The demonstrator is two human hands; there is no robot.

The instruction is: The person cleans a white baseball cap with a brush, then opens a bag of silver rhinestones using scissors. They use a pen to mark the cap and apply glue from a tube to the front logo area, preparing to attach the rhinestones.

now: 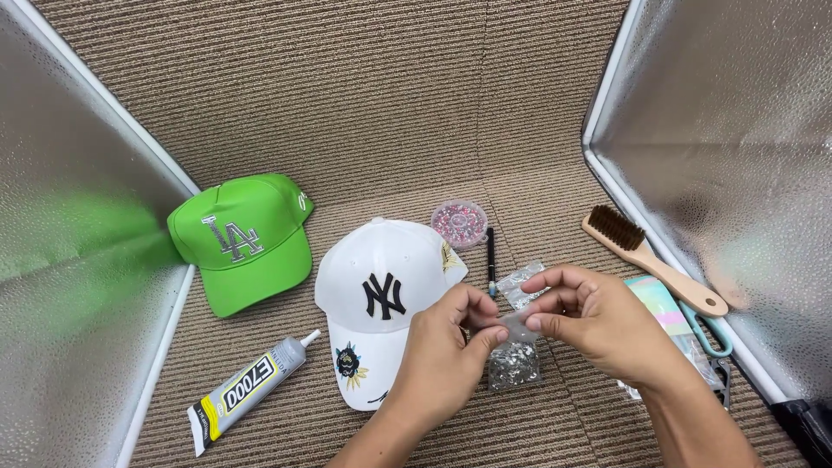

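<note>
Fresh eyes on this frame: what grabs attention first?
Both hands meet at centre: the left hand and right hand pinch a small clear bag of silver rhinestones between them. Just left of them lies a white cap, and farther left a bright green cap, with a glue tube in front.

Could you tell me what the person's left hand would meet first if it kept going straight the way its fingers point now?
Most likely the right hand: the left hand points right and slightly away, its fingertips pinching the small clear bag of silver stones that both hands hold. The right-hand fingers lie directly beyond, though depth is hard to judge.
</note>
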